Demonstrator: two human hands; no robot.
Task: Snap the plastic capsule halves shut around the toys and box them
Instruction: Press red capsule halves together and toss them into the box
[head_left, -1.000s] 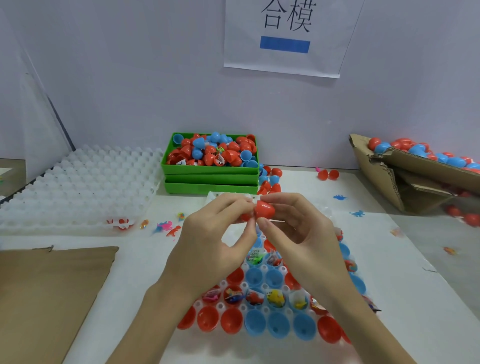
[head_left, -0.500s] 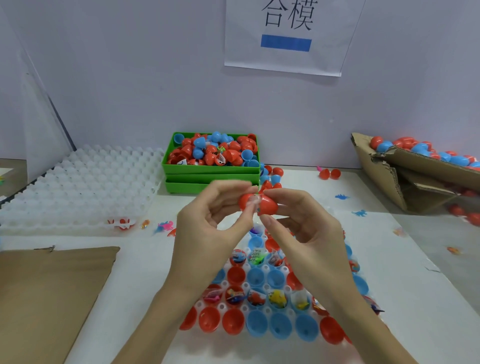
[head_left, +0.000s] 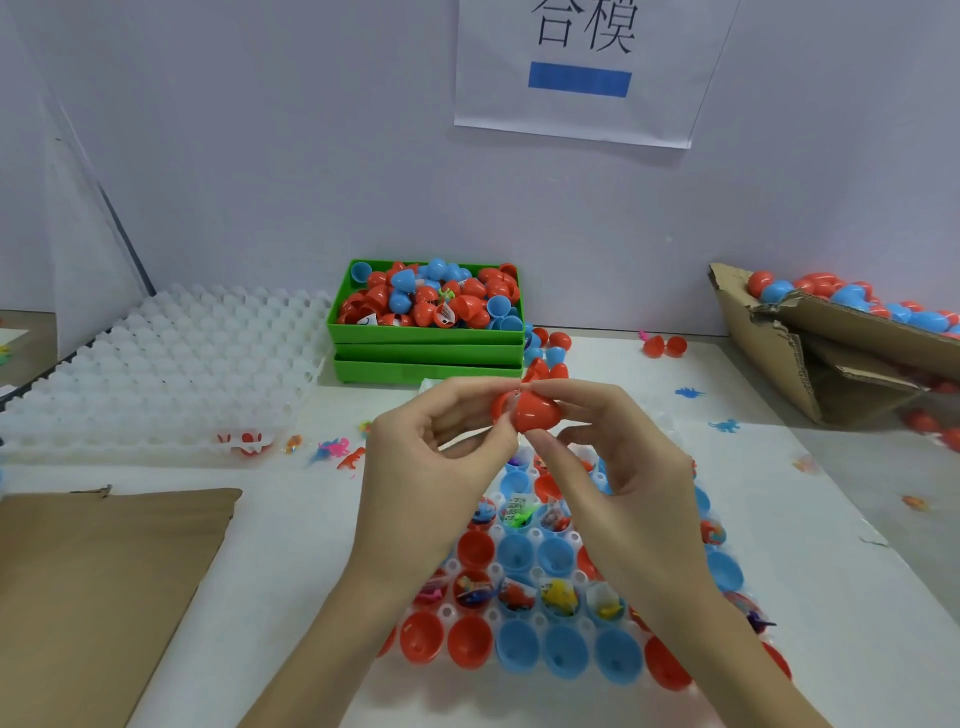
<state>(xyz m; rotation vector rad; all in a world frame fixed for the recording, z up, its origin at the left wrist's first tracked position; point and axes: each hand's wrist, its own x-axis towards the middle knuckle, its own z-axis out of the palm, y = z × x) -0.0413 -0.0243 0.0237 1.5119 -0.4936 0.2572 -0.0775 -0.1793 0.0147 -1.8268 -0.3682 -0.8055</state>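
Observation:
A red capsule (head_left: 532, 411) is held in the air between both hands, its two halves pushed together with a bit of clear wrapper showing at the seam. My left hand (head_left: 431, 467) pinches the left half and my right hand (head_left: 618, 457) pinches the right half. Under the hands lies a clear tray (head_left: 540, 618) with red and blue capsule halves, several of them holding small wrapped toys. A cardboard box (head_left: 810, 358) at the right holds closed red and blue capsules.
A green bin (head_left: 426, 358) heaped with capsule halves stands at the back. White empty trays (head_left: 156, 374) are stacked at the left. Flat cardboard (head_left: 93, 587) lies at the front left. Small loose toys (head_left: 337, 452) and loose capsules (head_left: 660, 345) dot the table.
Both hands have lifted the red capsule a little higher over the tray. The two halves have closed nearer to each other.

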